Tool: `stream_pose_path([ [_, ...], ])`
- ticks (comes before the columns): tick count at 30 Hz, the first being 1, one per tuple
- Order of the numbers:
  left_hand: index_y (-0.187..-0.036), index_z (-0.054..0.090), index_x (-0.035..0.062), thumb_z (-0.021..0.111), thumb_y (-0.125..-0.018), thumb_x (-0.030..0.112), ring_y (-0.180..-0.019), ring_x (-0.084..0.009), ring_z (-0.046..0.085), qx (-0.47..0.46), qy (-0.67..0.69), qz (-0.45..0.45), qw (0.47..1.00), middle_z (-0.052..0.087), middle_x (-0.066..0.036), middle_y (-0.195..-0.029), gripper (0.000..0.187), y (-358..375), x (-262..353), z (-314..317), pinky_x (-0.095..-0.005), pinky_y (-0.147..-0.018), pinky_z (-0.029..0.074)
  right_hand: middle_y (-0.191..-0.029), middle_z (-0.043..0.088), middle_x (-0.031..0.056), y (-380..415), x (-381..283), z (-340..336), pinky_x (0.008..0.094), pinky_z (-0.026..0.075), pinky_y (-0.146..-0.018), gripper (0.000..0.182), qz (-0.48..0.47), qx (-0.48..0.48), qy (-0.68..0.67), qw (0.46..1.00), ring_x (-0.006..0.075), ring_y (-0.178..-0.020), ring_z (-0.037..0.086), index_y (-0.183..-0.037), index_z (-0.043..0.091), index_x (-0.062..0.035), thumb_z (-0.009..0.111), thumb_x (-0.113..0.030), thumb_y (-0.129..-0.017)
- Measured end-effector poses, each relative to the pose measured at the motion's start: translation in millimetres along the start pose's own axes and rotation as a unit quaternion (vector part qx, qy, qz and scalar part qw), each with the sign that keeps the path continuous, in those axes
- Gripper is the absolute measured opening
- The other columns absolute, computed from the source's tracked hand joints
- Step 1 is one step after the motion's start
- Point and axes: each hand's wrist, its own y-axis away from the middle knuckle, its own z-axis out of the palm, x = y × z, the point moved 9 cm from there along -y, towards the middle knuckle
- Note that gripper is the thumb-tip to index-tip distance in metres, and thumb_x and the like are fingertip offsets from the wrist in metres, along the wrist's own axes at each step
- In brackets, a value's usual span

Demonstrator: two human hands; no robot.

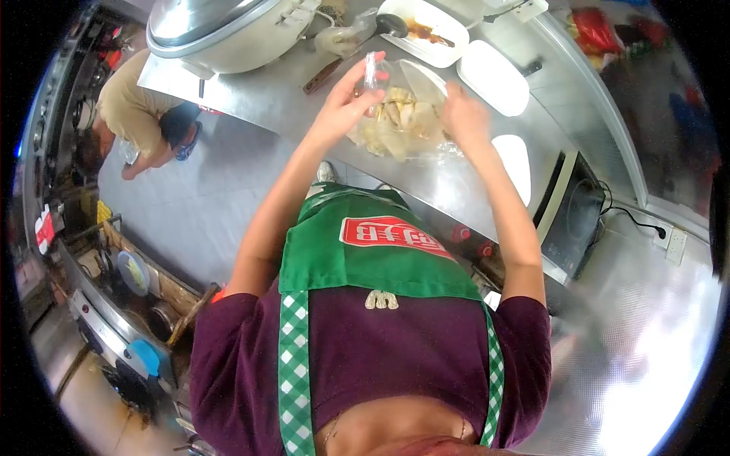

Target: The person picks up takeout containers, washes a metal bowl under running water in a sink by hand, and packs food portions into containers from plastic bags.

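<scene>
A clear plastic bag (395, 125) with pale yellow food pieces in it rests on the steel counter in front of me. My left hand (351, 99) is closed on the bag's gathered edge, the crinkled film standing up between thumb and fingers. On the bag's other side, my right hand (465, 118) is slightly blurred, its fingers curled at the bag's upper edge. A pale curved edge runs from these fingers toward the middle; I cannot make out whether it is film or something stiffer.
A large cooker (220, 38) stands at the counter's left. White trays (494, 80) line the back and right, one stained with brown sauce (426, 32) near a black ladle (391, 24). An induction hob (574, 213) sits right. A person (144, 106) bends down at left.
</scene>
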Motion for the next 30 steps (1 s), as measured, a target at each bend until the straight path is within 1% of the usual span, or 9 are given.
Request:
stream_pose_path([
  [2,-0.127,0.034,0.0137,0.05,-0.077,0.011,-0.081,-0.0073,0.046,-0.01,0.004,0.013,1.0,0.049,-0.003,-0.109,0.053,-3.2,0.4,5.8,-0.0204,-0.062,0.039,-0.084,0.058,0.0203,-2.7,16.0,-5.5,0.0459,0.044,-0.067,0.019,0.031,0.002,-0.043,0.999,0.0377,-0.072,0.057,-0.095,0.047,-0.0024,0.041,-0.008,-0.077],
  [5,-0.127,0.034,0.0125,0.05,-0.077,0.011,-0.081,-0.0076,0.047,-0.017,-0.021,0.016,0.999,0.05,-0.004,-0.109,0.053,-3.9,-3.1,15.3,-0.0206,-0.062,0.04,-0.071,0.059,0.0182,0.2,21.1,-15.9,0.0446,0.045,-0.06,0.018,0.035,0.04,-0.029,0.998,0.0358,-0.066,0.057,-0.093,0.05,-0.0057,0.045,-0.013,-0.078],
  [9,-0.123,0.038,0.014,0.053,-0.077,0.009,-0.067,-0.0042,0.045,-0.016,-0.003,0.031,0.999,0.05,-0.002,-0.103,0.049,-4.1,-5.3,19.5,-0.0195,-0.058,0.04,-0.072,0.059,0.0177,7.8,36.6,-38.0,0.0425,0.044,-0.061,0.019,0.025,0.097,-0.091,0.991,0.036,-0.068,0.056,-0.096,0.051,-0.0061,0.047,-0.015,-0.08],
  [14,-0.122,0.038,0.0136,0.053,-0.077,0.008,-0.067,-0.0042,0.045,-0.016,-0.015,0.019,1.0,0.051,-0.002,-0.103,0.048,-2.2,-12.8,23.7,-0.0192,-0.058,0.039,-0.076,0.058,0.0203,29.5,51.8,-67.6,0.0379,0.044,-0.064,0.024,0.02,0.161,-0.201,0.966,0.0372,-0.073,0.055,-0.102,0.05,-0.0057,0.048,-0.019,-0.082],
  [19,-0.121,0.04,0.0132,0.053,-0.077,0.008,-0.066,-0.0045,0.044,-0.006,-0.017,0.019,1.0,0.052,-0.001,-0.101,0.046,-1.1,-13.9,29.7,-0.0191,-0.058,0.039,-0.08,0.06,0.0188,47.0,68.9,-89.1,0.0345,0.045,-0.067,0.029,0.06,0.249,-0.261,0.931,0.0274,-0.076,0.059,-0.103,0.049,0.0032,0.05,-0.017,-0.083],
  [21,-0.121,0.041,0.0131,0.053,-0.077,0.008,-0.065,-0.0046,0.043,0.008,-0.025,-0.004,1.0,0.053,-0.001,-0.1,0.046,0.9,-13.9,29.3,-0.0192,-0.058,0.039,-0.088,0.06,0.0138,57.6,93.2,-97.9,0.0315,0.045,-0.069,0.032,0.076,0.301,-0.34,0.888,0.0184,-0.082,0.057,-0.104,0.049,0.0073,0.052,-0.016,-0.082],
  [24,-0.121,0.04,0.0135,0.052,-0.077,0.007,-0.066,-0.0048,0.044,0.015,-0.031,-0.013,0.999,0.053,-0.002,-0.1,0.047,4.1,-17.7,26.4,-0.0193,-0.059,0.039,-0.095,0.058,0.0141,84.5,147.0,-104.5,0.0306,0.044,-0.07,0.031,0.208,0.352,-0.534,0.74,0.0214,-0.084,0.058,-0.108,0.049,0.0034,0.051,-0.014,-0.082],
  [26,-0.119,0.043,0.0105,0.053,-0.078,0.009,-0.075,-0.0068,0.048,0.013,-0.046,-0.002,0.999,0.054,-0.002,-0.099,0.042,5.4,-20.7,17.3,-0.0202,-0.062,0.04,-0.103,0.055,0.0127,109.4,180.3,-106.3,0.0306,0.046,-0.067,0.033,0.23,0.405,-0.625,0.626,0.0231,-0.086,0.057,-0.11,0.048,0.0016,0.052,-0.012,-0.081],
  [30,-0.111,0.05,0.0029,0.052,-0.081,0.018,-0.083,-0.01,0.05,0.039,-0.083,-0.015,0.996,0.054,-0.005,-0.1,0.034,11.7,-32.0,-1.4,-0.0227,-0.068,0.041,-0.108,0.051,0.0147,181.0,265.8,-43.2,0.032,0.049,-0.056,0.039,0.291,0.471,-0.69,0.466,0.0246,-0.084,0.057,-0.117,0.039,0.0014,0.05,-0.008,-0.08],
])
